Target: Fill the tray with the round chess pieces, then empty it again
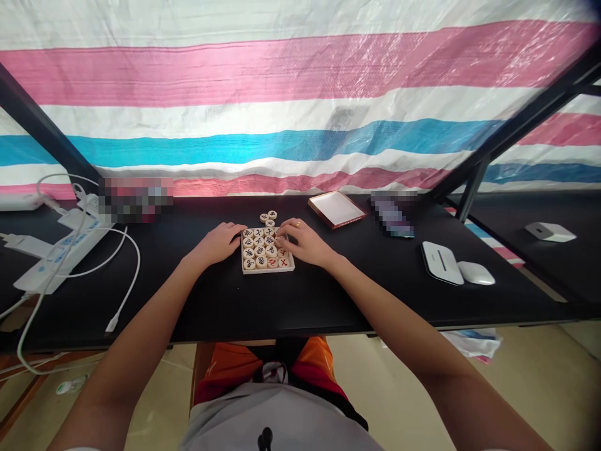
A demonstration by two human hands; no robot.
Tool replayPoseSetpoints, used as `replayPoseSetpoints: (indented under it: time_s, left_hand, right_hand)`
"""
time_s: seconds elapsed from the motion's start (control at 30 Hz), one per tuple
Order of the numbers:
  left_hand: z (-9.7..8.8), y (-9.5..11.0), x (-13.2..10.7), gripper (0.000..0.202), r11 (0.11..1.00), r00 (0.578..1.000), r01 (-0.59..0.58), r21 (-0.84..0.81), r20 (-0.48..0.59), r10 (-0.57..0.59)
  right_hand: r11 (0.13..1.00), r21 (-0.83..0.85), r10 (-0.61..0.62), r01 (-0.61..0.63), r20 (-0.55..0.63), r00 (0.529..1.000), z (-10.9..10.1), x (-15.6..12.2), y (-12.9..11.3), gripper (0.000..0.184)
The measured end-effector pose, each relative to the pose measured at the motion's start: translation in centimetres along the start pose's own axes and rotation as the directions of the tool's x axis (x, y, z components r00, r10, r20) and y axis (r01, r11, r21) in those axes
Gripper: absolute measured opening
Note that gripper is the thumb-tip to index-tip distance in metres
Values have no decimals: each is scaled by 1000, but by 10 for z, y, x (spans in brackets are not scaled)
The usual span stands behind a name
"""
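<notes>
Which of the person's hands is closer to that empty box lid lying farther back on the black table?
Right. The right hand rests at the right edge of the tray of game pieces, just in front of the lid. The left hand is at the tray's far side, farther from the lid.

2 hands (218, 243), 1 tray (267, 270), 1 lid (337, 209), 2 loose pcs (268, 218).
</notes>
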State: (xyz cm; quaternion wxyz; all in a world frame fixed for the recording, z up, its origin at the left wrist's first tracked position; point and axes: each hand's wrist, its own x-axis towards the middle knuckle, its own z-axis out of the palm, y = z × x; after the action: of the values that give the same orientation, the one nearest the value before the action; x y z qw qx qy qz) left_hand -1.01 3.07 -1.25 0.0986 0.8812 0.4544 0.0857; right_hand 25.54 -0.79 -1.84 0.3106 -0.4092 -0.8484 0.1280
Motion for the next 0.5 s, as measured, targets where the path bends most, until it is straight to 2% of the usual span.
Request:
replayPoseSetpoints:
  time_s: [0.1,0.17,0.4,0.5]
  left_hand:
    - [-1,1,-1,40,1000,1000,1,0,5,-1]
    - [-1,1,-1,41,1000,1000,-1,4,8,1]
    - [0,0,0,41,1000,1000,-10,2,-1,10]
    - [1,-1,1,40,1000,1000,-4,5,-2,4]
  right_hand:
    - [992,87,95,-96,12,995,2,3,10,29]
    - [989,89,114,-119,52,992,4,3,14,34]
    - [999,32,-1,-6,193,981,11,6,16,50]
    - [1000,23,-3,-2,184,983,11,8,14,52]
